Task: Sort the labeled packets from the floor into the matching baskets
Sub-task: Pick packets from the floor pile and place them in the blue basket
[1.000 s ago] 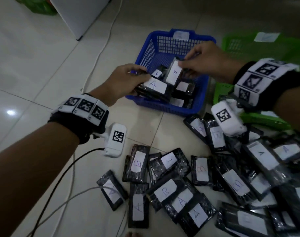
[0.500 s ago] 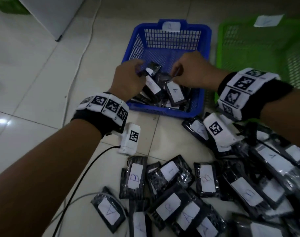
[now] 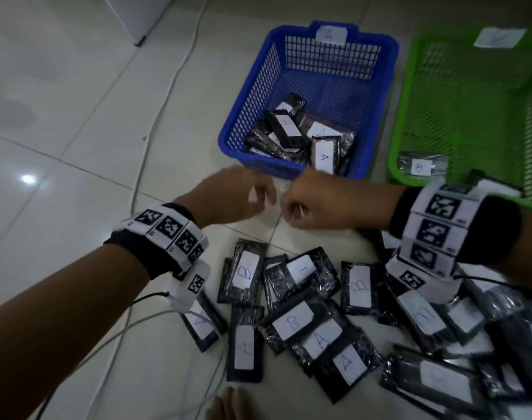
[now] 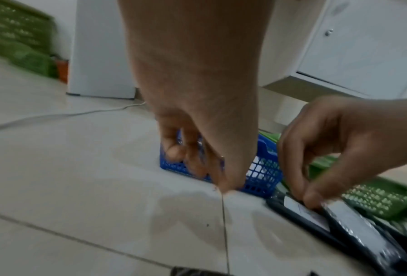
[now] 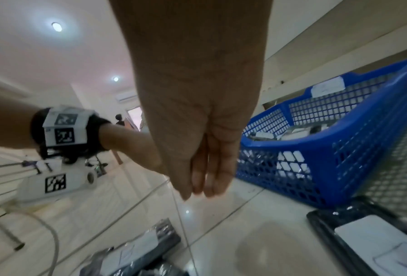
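The blue basket (image 3: 390, 65) holds several black packets, one labelled A (image 3: 324, 159) near its front wall. To its right, the green basket (image 3: 405, 116) holds one packet labelled B (image 3: 419, 166). Many labelled packets lie on the floor, such as a B packet (image 3: 246, 272) and an A packet (image 3: 245, 347). My left hand (image 3: 240, 195) hovers in front of the blue basket with loosely curled fingers (image 4: 174, 153) and holds nothing. My right hand (image 3: 316, 201) is beside it, fingers (image 5: 216, 173) pointing down, empty, just above the pile's near edge.
A white cable (image 3: 167, 95) runs over the tiles left of the blue basket, and more cables (image 3: 107, 338) trail from my wrists. A white cabinet (image 3: 137, 13) stands at the back left. My toes (image 3: 228, 404) show at the bottom edge.
Both hands let go of the A packets in the blue basket and drew back toward me. They now hang empty over the floor in front of it.
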